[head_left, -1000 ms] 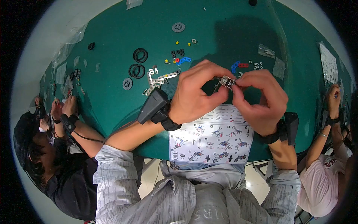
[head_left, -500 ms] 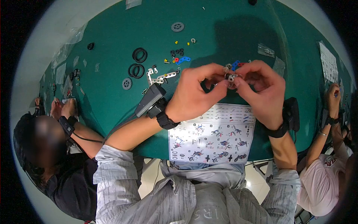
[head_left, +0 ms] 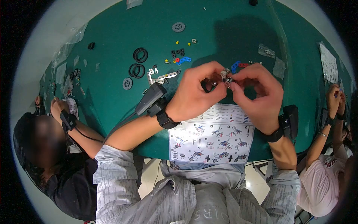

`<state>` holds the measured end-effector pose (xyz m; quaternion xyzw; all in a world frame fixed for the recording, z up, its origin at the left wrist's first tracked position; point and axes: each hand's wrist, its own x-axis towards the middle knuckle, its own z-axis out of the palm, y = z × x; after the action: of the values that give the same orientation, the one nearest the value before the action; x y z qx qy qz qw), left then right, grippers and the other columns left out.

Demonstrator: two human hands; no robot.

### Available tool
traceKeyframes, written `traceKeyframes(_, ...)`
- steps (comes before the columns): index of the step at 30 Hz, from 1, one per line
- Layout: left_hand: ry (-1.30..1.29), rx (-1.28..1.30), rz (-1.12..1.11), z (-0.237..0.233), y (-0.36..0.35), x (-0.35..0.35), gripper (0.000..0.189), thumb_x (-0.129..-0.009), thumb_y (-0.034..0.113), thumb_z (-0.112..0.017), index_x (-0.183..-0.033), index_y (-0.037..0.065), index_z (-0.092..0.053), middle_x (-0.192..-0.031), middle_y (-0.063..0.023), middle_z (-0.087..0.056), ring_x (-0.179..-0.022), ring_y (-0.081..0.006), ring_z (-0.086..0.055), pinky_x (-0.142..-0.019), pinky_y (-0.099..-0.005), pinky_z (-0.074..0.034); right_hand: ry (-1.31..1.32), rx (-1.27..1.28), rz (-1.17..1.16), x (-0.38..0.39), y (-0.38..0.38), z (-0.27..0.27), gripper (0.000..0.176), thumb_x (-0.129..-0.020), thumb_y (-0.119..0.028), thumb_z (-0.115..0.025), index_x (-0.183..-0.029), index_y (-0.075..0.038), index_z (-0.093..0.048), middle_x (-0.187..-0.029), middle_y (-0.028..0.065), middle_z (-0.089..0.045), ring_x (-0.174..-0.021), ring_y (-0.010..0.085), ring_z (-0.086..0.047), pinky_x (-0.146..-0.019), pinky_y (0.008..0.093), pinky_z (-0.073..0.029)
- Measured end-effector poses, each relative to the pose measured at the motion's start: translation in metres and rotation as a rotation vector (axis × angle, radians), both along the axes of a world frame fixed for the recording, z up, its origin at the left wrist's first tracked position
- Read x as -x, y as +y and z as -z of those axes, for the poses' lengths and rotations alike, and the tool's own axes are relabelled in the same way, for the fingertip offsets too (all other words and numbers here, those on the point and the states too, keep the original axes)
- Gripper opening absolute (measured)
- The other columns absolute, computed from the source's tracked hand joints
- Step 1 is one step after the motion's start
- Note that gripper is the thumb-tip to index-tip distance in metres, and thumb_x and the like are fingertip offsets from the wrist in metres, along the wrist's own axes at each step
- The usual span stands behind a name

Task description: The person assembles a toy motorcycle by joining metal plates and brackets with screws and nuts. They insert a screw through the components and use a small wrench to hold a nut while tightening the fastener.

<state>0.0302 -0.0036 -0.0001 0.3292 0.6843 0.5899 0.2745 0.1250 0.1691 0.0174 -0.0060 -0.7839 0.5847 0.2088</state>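
Note:
My left hand pinches a small metal assembly between thumb and fingers, above the green table. From the other side my right hand grips the same assembly with thumb and forefinger. Its small parts are too tiny to tell apart. Just beyond my right fingertips lie a blue angled piece and a red strip. A printed instruction sheet lies below my hands at the table edge.
On the green table left of my hands lie black rings, grey wheels, metal strips and a blue curved piece. Plastic bags are at the right. People sit on both sides.
The small metal assembly has turned and shifted slightly between my fingers. My right hand has moved a little left and down, showing more of the red strip. The left neighbour's hands have moved.

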Motion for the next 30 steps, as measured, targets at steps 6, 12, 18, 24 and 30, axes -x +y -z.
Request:
traceKeyframes(6, 0.084, -0.09, 0.0, -0.0016, 0.0001, -0.0022, 0.026, -0.087, -0.006, -0.064, -0.112, -0.001, -0.064, -0.102, -0.0054, -0.067, -0.096, -0.0093, -0.061, -0.083, -0.0261, -0.049, 0.165, -0.213, 0.047, -0.0008, 0.0006, -0.0052, 0.025, -0.073, 0.01, -0.077, -0.095, 0.0, -0.069, -0.086, 0.0096, -0.067, -0.074, 0.0172, -0.067, -0.066, 0.0277, -0.055)
traceKeyframes(12, 0.305, -0.23, 0.002, 0.0016, 0.0013, -0.0006, 0.032, -0.08, -0.011, -0.064, -0.111, -0.003, -0.066, -0.104, -0.0131, -0.07, -0.097, -0.0208, -0.067, -0.086, -0.032, -0.052, 0.334, -0.445, 0.048, -0.0016, 0.0038, -0.0093, 0.03, -0.068, 0.01, -0.08, -0.093, -0.002, -0.069, -0.088, 0.0107, -0.069, -0.076, 0.0244, -0.068, -0.073, 0.0332, -0.057)
traceKeyframes(18, 0.356, -0.284, 0.004, 0.0007, 0.0015, -0.0007, 0.035, -0.076, -0.014, -0.062, -0.109, -0.004, -0.066, -0.102, -0.016, -0.071, -0.095, -0.0248, -0.068, -0.084, -0.0347, -0.052, 0.369, -0.435, 0.044, -0.0019, 0.0036, -0.0071, 0.033, -0.067, 0.01, -0.082, -0.095, -0.002, -0.069, -0.088, 0.0118, -0.069, -0.077, 0.0254, -0.069, -0.075, 0.0352, -0.057)
traceKeyframes(24, 0.325, -0.371, -0.063, 0.0027, 0.0073, -0.0042, 0.037, -0.077, -0.008, -0.062, -0.11, 0.007, -0.072, -0.092, -0.0071, -0.069, -0.075, -0.0169, -0.063, -0.064, -0.0289, -0.049, 0.322, -0.355, 0.012, -0.0024, 0.0033, -0.0075, 0.033, -0.069, 0.011, -0.081, -0.097, -0.001, -0.068, -0.087, 0.0104, -0.067, -0.071, 0.022, -0.066, -0.074, 0.0328, -0.055)
traceKeyframes(30, 0.286, -0.393, -0.045, 0.0048, 0.0068, -0.0034, 0.037, -0.078, -0.009, -0.061, -0.11, 0.006, -0.071, -0.094, -0.0078, -0.069, -0.076, -0.0166, -0.062, -0.065, -0.0285, -0.049, 0.322, -0.337, 0.007, -0.0016, 0.0032, -0.0069, 0.033, -0.069, 0.011, -0.081, -0.097, -0.001, -0.068, -0.086, 0.01, -0.067, -0.07, 0.0205, -0.065, -0.075, 0.033, -0.055)
